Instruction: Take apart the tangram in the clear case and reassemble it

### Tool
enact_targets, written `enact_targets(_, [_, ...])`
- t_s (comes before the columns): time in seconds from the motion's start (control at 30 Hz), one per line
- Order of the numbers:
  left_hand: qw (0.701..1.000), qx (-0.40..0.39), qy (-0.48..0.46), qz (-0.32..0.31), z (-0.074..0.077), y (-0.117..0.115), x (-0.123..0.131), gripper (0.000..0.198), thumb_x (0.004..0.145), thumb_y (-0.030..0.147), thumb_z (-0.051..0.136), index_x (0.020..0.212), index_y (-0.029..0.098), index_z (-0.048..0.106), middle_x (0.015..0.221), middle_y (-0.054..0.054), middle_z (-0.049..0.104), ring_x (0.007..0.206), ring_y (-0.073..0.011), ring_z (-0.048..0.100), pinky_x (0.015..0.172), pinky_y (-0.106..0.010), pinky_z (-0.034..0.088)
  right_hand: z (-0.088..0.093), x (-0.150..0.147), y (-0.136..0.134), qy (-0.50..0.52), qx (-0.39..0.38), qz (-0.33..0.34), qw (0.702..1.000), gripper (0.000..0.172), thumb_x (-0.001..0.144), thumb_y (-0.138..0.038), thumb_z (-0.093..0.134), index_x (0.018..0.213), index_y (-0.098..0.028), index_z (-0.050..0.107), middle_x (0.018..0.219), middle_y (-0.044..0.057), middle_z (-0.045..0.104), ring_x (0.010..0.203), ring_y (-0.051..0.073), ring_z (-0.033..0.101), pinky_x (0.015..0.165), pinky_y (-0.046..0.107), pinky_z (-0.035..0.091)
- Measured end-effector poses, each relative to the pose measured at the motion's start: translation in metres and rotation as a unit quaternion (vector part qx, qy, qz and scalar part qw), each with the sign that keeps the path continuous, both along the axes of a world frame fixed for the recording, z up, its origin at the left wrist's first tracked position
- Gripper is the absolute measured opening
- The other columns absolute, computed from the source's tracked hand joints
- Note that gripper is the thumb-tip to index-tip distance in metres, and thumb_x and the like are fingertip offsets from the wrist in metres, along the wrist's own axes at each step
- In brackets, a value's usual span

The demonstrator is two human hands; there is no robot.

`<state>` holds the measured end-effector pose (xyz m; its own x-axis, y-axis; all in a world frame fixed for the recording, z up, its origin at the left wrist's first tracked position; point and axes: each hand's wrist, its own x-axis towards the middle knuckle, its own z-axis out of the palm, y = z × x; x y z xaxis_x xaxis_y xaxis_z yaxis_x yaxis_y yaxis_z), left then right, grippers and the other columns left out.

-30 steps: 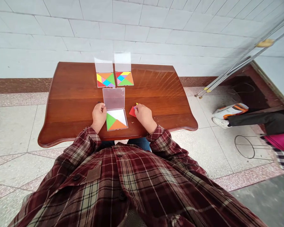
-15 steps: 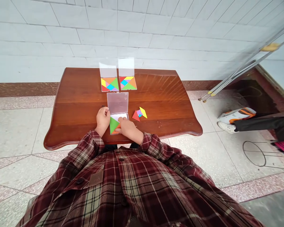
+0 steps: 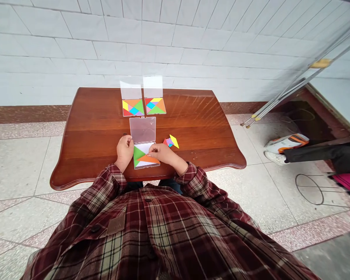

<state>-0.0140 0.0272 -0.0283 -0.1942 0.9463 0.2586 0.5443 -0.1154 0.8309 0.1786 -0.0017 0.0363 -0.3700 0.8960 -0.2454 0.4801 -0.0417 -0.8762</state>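
An opened tangram case lies at the table's near middle, its clear lid (image 3: 142, 129) folded back and its white tray (image 3: 146, 148) facing up. My left hand (image 3: 124, 151) is closed at the case's left side, fingertips pinched at the lid's edge. Inside the tray, a large green triangle (image 3: 137, 154) sits along the left. My right hand (image 3: 163, 153) pinches the top corner of a large orange triangle (image 3: 147, 158), which lies askew over the tray and overlaps the green one. Just beyond the right hand are loose pieces: a yellow parallelogram (image 3: 174, 141), a purple piece (image 3: 169, 141), a blue piece and a partly hidden red one.
Two filled tangram cases, a left one (image 3: 133, 107) and a right one (image 3: 155, 105), stand open at the back of the wooden table (image 3: 198, 128). Crutches (image 3: 280, 97) lean at the right. Another person's leg (image 3: 312, 153) and a wire frame (image 3: 309, 189) are on that side.
My right hand has shifted up and right, turning the orange triangle out of its place at the tray's lower right. My left hand stays by the lid. The view has tilted slightly.
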Motion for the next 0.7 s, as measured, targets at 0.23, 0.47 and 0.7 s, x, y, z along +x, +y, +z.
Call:
enact_targets(0.23, [1.0, 0.0, -0.014, -0.001, -0.003, 0.003, -0.002, 0.009, 0.077, 0.019, 0.052, 0.084, 0.02, 0.058, 0.077, 0.0, 0.056, 0.069, -0.0127, 0.052, 0.071, -0.027, 0.044, -0.005, 0.058, 0.013, 0.066, 0.062, -0.221, 0.971, 0.014, 0.071, -0.031, 0.058, 0.068, -0.019, 0.054, 0.059, -0.006, 0.05, 0.055, 0.009, 0.043, 0.057, 0.023, 0.035])
enact_targets(0.47, [1.0, -0.006, -0.017, 0.001, 0.002, 0.003, 0.0, 0.009, 0.076, 0.015, 0.053, 0.083, 0.019, 0.058, 0.074, 0.001, 0.054, 0.068, -0.0118, 0.051, 0.072, -0.027, 0.044, -0.026, 0.087, 0.025, -0.023, 0.072, -0.282, 0.956, 0.01, 0.076, -0.028, 0.057, 0.076, -0.018, 0.056, 0.068, -0.003, 0.056, 0.061, 0.011, 0.05, 0.062, 0.024, 0.04])
enact_targets(0.7, [1.0, -0.006, -0.022, -0.004, 0.001, 0.002, 0.002, 0.01, 0.077, 0.015, 0.053, 0.085, 0.019, 0.057, 0.077, 0.001, 0.055, 0.069, -0.0116, 0.051, 0.071, -0.027, 0.044, 0.006, 0.056, 0.005, -0.249, 0.186, -0.213, 0.926, 0.022, 0.086, -0.019, 0.048, 0.104, -0.015, 0.06, 0.107, 0.012, 0.061, 0.096, 0.021, 0.058, 0.085, 0.032, 0.044])
